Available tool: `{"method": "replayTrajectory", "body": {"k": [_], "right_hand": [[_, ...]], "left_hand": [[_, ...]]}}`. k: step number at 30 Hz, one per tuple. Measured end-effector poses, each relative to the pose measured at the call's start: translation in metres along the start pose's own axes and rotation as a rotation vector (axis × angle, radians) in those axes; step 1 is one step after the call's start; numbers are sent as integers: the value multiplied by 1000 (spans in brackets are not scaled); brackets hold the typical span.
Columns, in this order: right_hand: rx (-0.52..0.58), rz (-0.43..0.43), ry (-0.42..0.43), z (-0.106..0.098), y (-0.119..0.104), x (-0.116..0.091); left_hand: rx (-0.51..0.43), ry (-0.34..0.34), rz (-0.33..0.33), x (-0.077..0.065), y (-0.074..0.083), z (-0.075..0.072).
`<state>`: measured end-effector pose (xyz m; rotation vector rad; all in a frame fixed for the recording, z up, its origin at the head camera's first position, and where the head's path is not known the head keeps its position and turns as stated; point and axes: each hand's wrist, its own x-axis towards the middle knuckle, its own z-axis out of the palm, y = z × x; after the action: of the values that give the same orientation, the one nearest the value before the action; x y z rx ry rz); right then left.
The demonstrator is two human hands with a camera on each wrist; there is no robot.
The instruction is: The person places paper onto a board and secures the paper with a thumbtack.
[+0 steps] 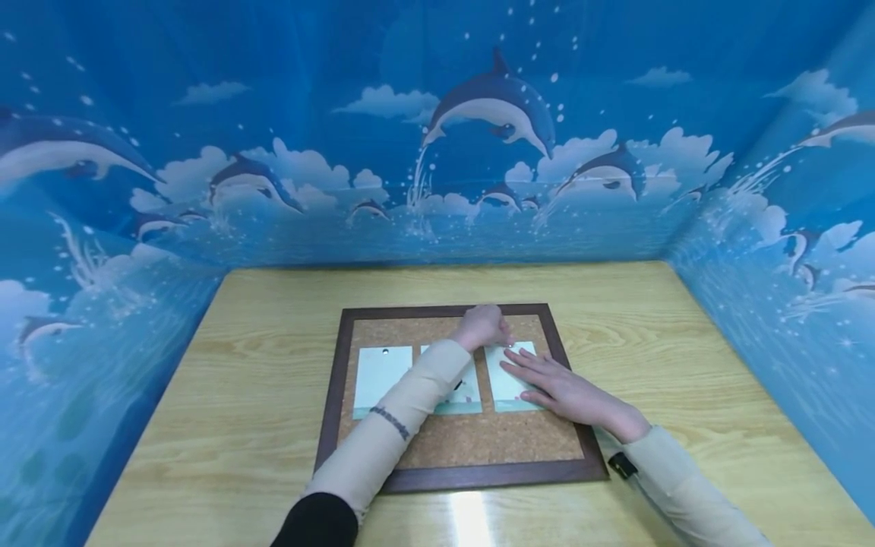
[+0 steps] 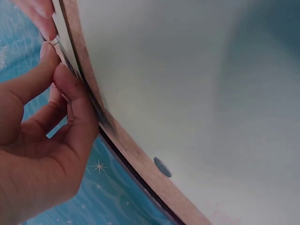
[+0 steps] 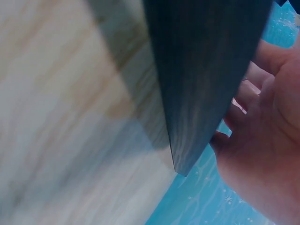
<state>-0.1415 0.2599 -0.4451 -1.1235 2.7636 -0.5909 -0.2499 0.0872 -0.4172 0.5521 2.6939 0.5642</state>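
Three pale cards with green lower edges lie in a row on a framed cork board (image 1: pixel 492 444): a left card (image 1: pixel 381 376), a middle card (image 1: pixel 468 399) partly under my left forearm, and a right card (image 1: pixel 502 380). My left hand (image 1: pixel 484 327) reaches across to the top of the right card. Its thumb and forefinger (image 2: pixel 77 89) pinch a small pin-like thing there, mostly hidden by the fingertips. On the right card my right hand (image 1: pixel 570 391) rests with its fingers spread and fairly straight, palm over the board's right side. In the left wrist view, the two hands' fingertips nearly meet.
The board's dark wooden frame (image 1: pixel 492 476) sits on a light wood-grain table (image 1: pixel 225 425). A dark round spot (image 1: pixel 386 352) marks the left card's top. Blue dolphin-print sheets (image 1: pixel 437 228) stand behind and at both sides. A small black clip-like piece (image 1: pixel 622 465) sits by my right wrist.
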Motion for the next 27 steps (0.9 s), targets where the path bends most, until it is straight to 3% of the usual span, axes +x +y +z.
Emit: {"method": "replayTrajectory", "body": {"k": [6, 10, 19, 27], "right_hand": [[3, -14, 18, -1, 1, -1], [0, -10, 13, -1, 2, -2], [-23, -1, 19, 1, 1, -1], [-40, -14, 27, 2, -3, 0]], "left_hand": [[36, 43, 42, 3, 2, 5], [17, 32, 18, 3, 5, 5], [48, -13, -12, 2, 7, 3], [67, -114, 86, -4, 2, -4]]}}
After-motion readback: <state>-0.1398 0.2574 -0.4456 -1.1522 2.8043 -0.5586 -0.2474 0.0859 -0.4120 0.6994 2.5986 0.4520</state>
